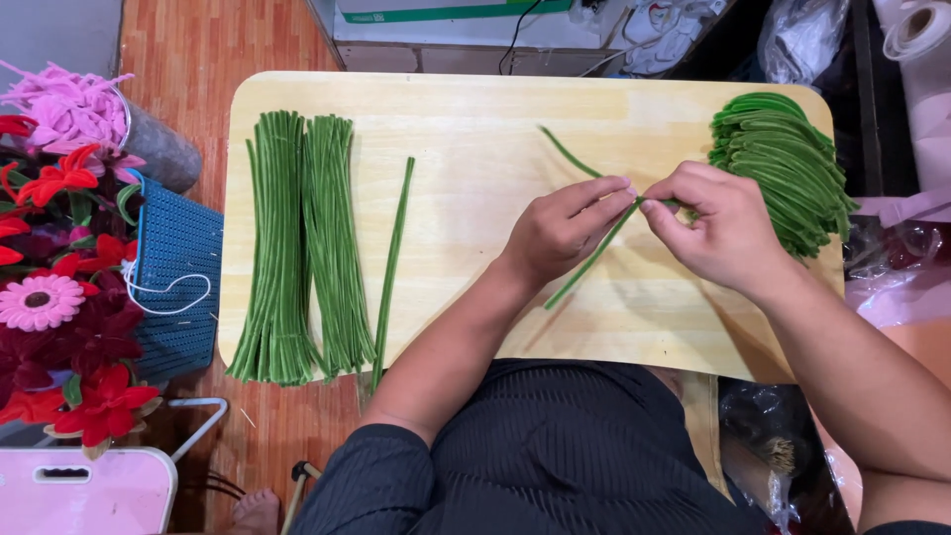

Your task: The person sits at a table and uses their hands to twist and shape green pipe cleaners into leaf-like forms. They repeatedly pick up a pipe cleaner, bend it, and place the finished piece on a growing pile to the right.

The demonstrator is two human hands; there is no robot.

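- Blue woven basket [183,287] at far left beside the board, packed with red, pink and dark maroon chenille flowers [59,297]; white cord loop [168,292] draped over its side.
- Clear cylindrical jar [149,144] lying tilted above the basket, stuffed with pink chenille pieces [64,104].
- Wooden board [475,129] on the lap, carrying two straight bundles of green chenille stems [302,248] at left, a single stem [393,258] just beside them, and a curved pile of bent green stems [783,163] at the right edge.
- Left hand [565,228] pinching a green chenille stem [584,267] between thumb and fingertips, mid-board.
- Right hand [718,233] gripping the same stem, fingertips touching those of the left; stem running diagonally below and above the pinch.
- Stem portion inside both grips hidden by fingers; twisted or folded there, cannot tell.
- Pink plastic object [84,490] cut off at bottom left.
- Clear plastic bags [773,456] at lower right, contents hard to make out.
- Roll [916,30] cropped at top right.
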